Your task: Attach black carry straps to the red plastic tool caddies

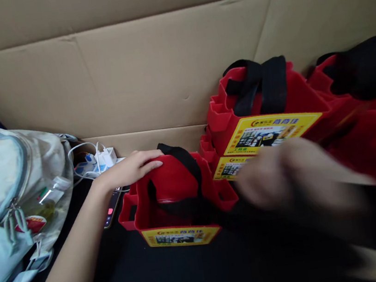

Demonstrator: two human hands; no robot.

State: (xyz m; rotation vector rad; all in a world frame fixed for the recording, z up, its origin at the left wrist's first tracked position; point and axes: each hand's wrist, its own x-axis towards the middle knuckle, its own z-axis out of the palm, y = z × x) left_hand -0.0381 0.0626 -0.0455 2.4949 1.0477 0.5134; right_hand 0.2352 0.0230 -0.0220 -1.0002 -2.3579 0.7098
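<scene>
A small red plastic tool box (175, 175) with a yellow printed label on its front stands on the black surface. My left hand (139, 165) grips the upper left of its back rim, the thumb on the near side. A black strap (192, 208) lies across the box's opening and runs out to the right. My right hand (298, 177), smeared by motion, is closed around this strap in front of the stacked boxes. Its fingers do not show sharply.
More red tool boxes (303, 92) with yellow labels and black straps are stacked at the right. A pale backpack (1, 186) sits at the left. Behind my left forearm are white chargers with cables (106, 157) and a phone (112, 210). A cardboard wall (164, 69) stands behind everything.
</scene>
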